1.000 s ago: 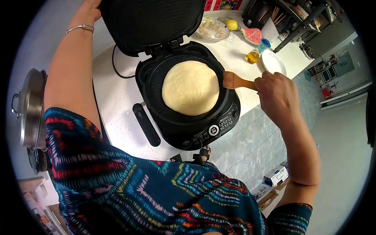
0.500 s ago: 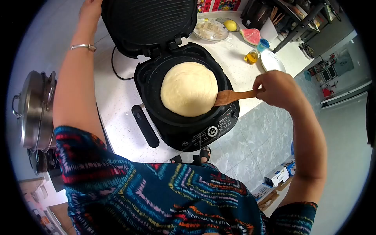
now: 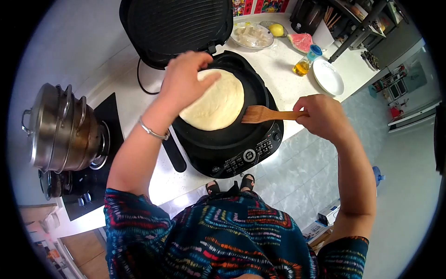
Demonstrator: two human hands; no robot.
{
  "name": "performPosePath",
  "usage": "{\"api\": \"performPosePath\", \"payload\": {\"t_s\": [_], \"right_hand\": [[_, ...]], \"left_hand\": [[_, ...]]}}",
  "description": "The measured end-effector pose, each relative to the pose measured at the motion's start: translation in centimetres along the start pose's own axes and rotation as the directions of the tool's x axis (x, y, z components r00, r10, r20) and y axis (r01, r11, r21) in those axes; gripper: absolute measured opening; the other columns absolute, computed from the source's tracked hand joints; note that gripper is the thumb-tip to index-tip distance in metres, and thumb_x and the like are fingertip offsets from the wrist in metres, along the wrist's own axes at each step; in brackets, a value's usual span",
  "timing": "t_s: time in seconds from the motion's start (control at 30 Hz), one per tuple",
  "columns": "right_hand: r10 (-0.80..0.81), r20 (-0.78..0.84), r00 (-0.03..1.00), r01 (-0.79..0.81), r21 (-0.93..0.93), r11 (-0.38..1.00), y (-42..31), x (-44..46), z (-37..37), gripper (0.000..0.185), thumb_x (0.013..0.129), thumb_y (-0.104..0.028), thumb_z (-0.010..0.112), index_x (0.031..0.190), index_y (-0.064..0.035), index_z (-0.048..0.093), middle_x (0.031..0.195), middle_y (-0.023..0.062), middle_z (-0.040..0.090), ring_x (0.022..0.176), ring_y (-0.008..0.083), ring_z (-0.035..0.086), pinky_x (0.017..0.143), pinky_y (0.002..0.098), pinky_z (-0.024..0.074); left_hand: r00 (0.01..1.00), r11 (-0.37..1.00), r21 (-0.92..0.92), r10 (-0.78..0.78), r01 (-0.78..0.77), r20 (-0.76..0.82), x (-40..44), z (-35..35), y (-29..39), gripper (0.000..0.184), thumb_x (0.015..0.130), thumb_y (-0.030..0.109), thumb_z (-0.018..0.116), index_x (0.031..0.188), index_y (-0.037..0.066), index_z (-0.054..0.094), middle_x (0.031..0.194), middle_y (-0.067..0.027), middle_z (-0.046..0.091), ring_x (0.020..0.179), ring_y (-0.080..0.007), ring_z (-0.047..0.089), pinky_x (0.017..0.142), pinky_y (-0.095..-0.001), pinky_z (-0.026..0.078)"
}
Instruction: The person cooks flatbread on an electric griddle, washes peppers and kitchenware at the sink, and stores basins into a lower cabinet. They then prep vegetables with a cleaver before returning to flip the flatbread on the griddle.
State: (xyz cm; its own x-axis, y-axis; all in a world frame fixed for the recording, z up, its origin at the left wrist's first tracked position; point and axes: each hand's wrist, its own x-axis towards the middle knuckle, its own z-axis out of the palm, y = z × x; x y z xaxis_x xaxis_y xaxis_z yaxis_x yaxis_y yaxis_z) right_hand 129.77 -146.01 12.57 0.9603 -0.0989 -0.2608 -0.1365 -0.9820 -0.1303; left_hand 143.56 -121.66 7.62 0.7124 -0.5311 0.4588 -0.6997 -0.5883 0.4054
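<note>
A round, pale flatbread dough (image 3: 215,103) lies in the dark pan of the electric griddle (image 3: 253,135), towards its left side. Over the dough's upper left edge is my left hand (image 3: 186,80), its fingers spread; whether it touches the dough I cannot tell. My right hand (image 3: 322,116) grips the handle of a wooden spatula (image 3: 262,114). The spatula's flat blade reaches over the pan, close to the dough's right edge. Behind the pan, the ridged griddle lid (image 3: 179,30) stands raised.
A steamer pot (image 3: 67,128) stands on the stove at left. Along the counter's back are a covered plate (image 3: 252,36), a lemon (image 3: 276,30) and a watermelon piece (image 3: 301,42). An oil bottle (image 3: 306,61) and a white plate (image 3: 328,76) are at right.
My left hand has come down from the raised lid to the dough. The dough has shifted left in the pan, and the spatula has moved slightly left.
</note>
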Motion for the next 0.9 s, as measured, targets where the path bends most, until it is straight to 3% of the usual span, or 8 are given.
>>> {"api": "performPosePath", "payload": {"t_s": [0.07,0.2,0.27,0.4,0.67,0.77,0.87,0.9], "right_hand": [[-0.018,0.004,1.000,0.018,-0.024,1.000,0.2,0.1,0.1,0.018,0.067,-0.014,0.061,0.084,-0.0133,0.064,0.076,0.0071,0.062,0.072,0.0216,0.058,0.063,0.0321,0.0454],[-0.108,0.215,0.970,0.058,0.229,0.972,1.1,-0.1,1.2,0.017,0.067,-0.014,0.061,0.084,-0.0115,0.063,0.077,0.0073,0.062,0.073,0.0223,0.059,0.065,0.0313,0.0456],[-0.085,0.109,0.990,0.053,0.269,0.962,1.3,-0.6,2.2,0.018,0.066,-0.010,0.062,0.084,-0.0084,0.062,0.065,0.0060,0.060,0.058,0.0151,0.055,0.055,0.0263,0.0435],[-0.003,0.080,0.997,-0.018,0.264,0.964,0.9,-1.4,3.1,0.017,0.070,-0.013,0.060,0.086,-0.0108,0.061,0.077,0.0096,0.062,0.074,0.0243,0.059,0.066,0.0329,0.0455],[0.040,0.012,0.999,-0.041,0.171,0.984,1.3,-2.3,4.1,0.019,0.071,-0.010,0.059,0.089,-0.0096,0.058,0.072,0.0106,0.061,0.066,0.0231,0.059,0.060,0.0306,0.0448],[-0.085,-0.117,0.990,0.114,0.272,0.956,1.5,-1.6,5.8,0.019,0.072,-0.010,0.058,0.092,-0.0083,0.057,0.070,0.0123,0.060,0.065,0.0254,0.058,0.060,0.0317,0.0449],[0.040,-0.030,0.999,-0.021,0.472,0.881,1.6,-1.6,6.4,0.022,0.073,-0.004,0.058,0.094,-0.0052,0.057,0.069,0.0087,0.060,0.062,0.0155,0.055,0.059,0.0260,0.0438],[0.032,-0.008,0.999,-0.022,0.559,0.829,2.3,-1.5,6.8,0.023,0.071,-0.009,0.059,0.094,-0.0061,0.058,0.076,0.0134,0.060,0.070,0.0231,0.058,0.064,0.0306,0.0451]], "left_hand": [[0.995,0.999,0.030,0.031,-0.034,0.094,-1.4,1.6,0.3,0.036,0.064,0.028,0.067,0.092,0.005,0.059,0.082,-0.0082,0.057,0.082,-0.0243,0.053,0.074,-0.0343,0.040],[0.971,0.998,0.055,0.003,-0.017,0.240,-3.3,2.6,1.2,0.044,0.062,0.027,0.069,0.097,0.004,0.057,0.093,-0.0113,0.055,0.094,-0.0261,0.050,0.085,-0.0354,0.036],[0.958,0.998,0.063,-0.021,0.003,0.286,-3.9,2.9,1.1,0.045,0.061,0.026,0.070,0.098,0.004,0.057,0.094,-0.0118,0.055,0.094,-0.0264,0.049,0.086,-0.0355,0.035],[0.931,0.996,0.088,-0.055,0.025,0.360,-4.5,3.2,1.3,0.048,0.057,0.021,0.073,0.098,0.004,0.056,0.092,-0.0118,0.055,0.094,-0.0275,0.050,0.086,-0.0349,0.035],[0.909,0.995,0.099,-0.018,-0.026,0.416,-5.3,5.0,1.2,0.053,0.056,0.023,0.074,0.101,0.003,0.054,0.095,-0.0142,0.054,0.095,-0.0289,0.049,0.087,-0.0357,0.035],[0.913,0.991,0.124,-0.005,-0.050,0.408,-5.1,5.9,1.3,0.051,0.057,0.025,0.074,0.098,0.003,0.054,0.094,-0.0135,0.054,0.095,-0.0281,0.049,0.086,-0.0364,0.035],[0.880,0.983,0.178,-0.050,-0.040,0.472,-4.8,6.2,2.0,0.055,0.056,0.021,0.074,0.103,0.003,0.051,0.095,-0.0145,0.053,0.096,-0.0296,0.048,0.085,-0.0368,0.035],[0.886,0.980,0.196,-0.053,-0.044,0.462,-4.8,6.4,2.0,0.054,0.055,0.021,0.074,0.101,0.003,0.051,0.094,-0.0141,0.053,0.095,-0.0293,0.048,0.084,-0.0366,0.036]]}}
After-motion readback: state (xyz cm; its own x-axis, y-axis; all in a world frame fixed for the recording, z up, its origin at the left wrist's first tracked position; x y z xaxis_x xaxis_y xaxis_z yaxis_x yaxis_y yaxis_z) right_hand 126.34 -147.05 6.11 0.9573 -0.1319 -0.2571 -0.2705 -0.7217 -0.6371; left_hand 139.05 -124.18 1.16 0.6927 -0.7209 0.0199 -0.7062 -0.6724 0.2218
